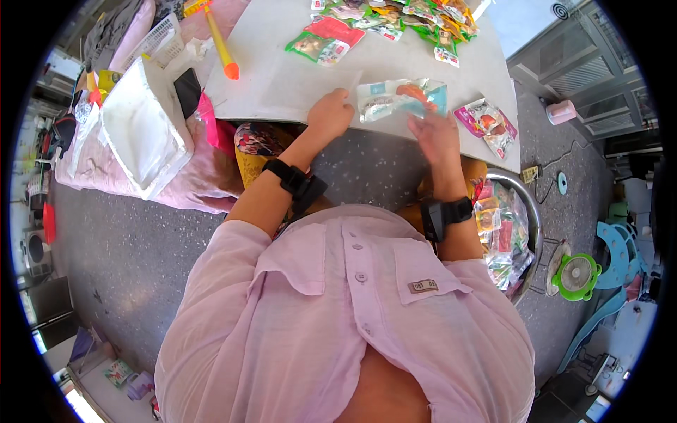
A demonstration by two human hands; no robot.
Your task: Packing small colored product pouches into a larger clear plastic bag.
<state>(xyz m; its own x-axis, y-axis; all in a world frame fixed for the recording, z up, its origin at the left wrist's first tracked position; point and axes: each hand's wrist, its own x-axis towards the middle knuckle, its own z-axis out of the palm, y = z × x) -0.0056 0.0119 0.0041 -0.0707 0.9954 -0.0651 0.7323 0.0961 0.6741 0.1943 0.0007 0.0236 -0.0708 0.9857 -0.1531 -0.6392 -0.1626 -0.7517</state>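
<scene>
A white and teal snack packet [381, 99] with a reddish picture is at the table's near edge. My right hand [435, 134] grips its lower right edge, the fingers slightly blurred. Just beyond the packet's left end is my left hand [331, 111], its fingers curled together; whatever they may pinch is hidden. Beside that hand a clear plastic sheet or bag [293, 83] seems to lie flat on the white table [257, 53]. A purple and white packet [488, 127] rests to the right. Farther back lie a red and green packet [326, 41] and a heap of small colourful packets [416, 21].
Against my right side stands a round metal-rimmed container [534, 218] full of packets. A white foam box [144, 127], a dark phone [187, 92] and a yellow stick [220, 42] with an orange tip are on the left. A green fan [576, 276] stands on the floor at right.
</scene>
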